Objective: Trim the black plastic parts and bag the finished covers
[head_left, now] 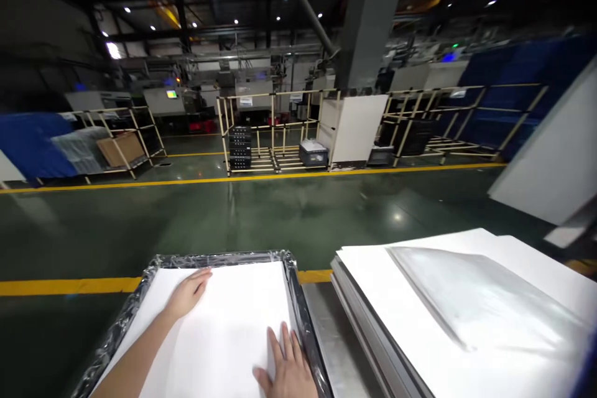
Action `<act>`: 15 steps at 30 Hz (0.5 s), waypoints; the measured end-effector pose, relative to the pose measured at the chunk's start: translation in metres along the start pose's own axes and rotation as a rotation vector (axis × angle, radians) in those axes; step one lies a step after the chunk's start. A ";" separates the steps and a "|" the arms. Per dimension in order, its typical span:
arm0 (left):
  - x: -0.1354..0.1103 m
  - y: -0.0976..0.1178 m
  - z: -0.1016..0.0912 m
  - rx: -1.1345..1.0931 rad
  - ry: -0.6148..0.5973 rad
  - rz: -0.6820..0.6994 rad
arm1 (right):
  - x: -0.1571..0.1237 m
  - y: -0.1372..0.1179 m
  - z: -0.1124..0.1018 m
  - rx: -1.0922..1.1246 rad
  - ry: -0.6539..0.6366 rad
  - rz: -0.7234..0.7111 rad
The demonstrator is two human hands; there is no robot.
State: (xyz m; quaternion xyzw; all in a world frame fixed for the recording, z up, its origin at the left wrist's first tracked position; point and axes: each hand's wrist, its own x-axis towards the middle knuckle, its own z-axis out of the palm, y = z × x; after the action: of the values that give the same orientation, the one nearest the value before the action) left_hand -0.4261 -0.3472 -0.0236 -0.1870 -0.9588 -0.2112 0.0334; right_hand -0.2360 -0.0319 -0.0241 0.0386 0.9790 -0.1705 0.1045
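A white sheet (228, 317) lies inside a black tray (305, 317) whose rim is wrapped in clear plastic film. My left hand (186, 294) rests on the sheet toward its far left part, palm down with the fingers stretched to the right. Near the tray's right wall, my right hand (290, 365) lies on the sheet with its fingers spread. Neither hand grips anything. What lies under the sheet is hidden.
To the right stands a stack of white sheets (373, 286) with a clear plastic bag (485, 298) on top. A metal surface (333, 317) shows between stack and tray. Beyond the green floor (261, 205) are pipe racks (273, 130) and a grey column (373, 18).
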 end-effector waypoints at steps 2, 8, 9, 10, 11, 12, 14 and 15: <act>-0.026 -0.024 -0.021 0.077 0.022 -0.118 | 0.005 0.004 0.008 0.005 0.027 -0.018; -0.039 -0.039 -0.038 0.277 -0.029 -0.365 | 0.007 0.005 0.018 -0.034 0.068 -0.017; -0.036 -0.034 -0.038 0.301 -0.069 -0.390 | 0.006 0.005 0.018 -0.039 0.073 -0.019; -0.034 -0.027 -0.039 0.322 -0.119 -0.420 | 0.006 0.006 0.019 -0.042 0.076 -0.022; -0.036 -0.021 -0.040 0.339 -0.175 -0.449 | 0.007 0.007 0.019 -0.043 0.078 -0.024; -0.041 -0.014 -0.042 0.350 -0.237 -0.474 | 0.009 0.009 0.021 -0.041 0.073 -0.027; -0.064 -0.002 -0.045 0.349 -0.371 -0.503 | 0.014 0.014 0.024 -0.034 0.052 -0.031; -0.081 0.002 -0.046 0.336 -0.437 -0.505 | 0.018 0.016 0.026 -0.027 0.043 -0.033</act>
State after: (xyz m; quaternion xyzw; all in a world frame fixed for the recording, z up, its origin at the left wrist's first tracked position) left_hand -0.3511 -0.3924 0.0070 0.0228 -0.9805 -0.0076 -0.1952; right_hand -0.2468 -0.0249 -0.0574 0.0245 0.9838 -0.1581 0.0813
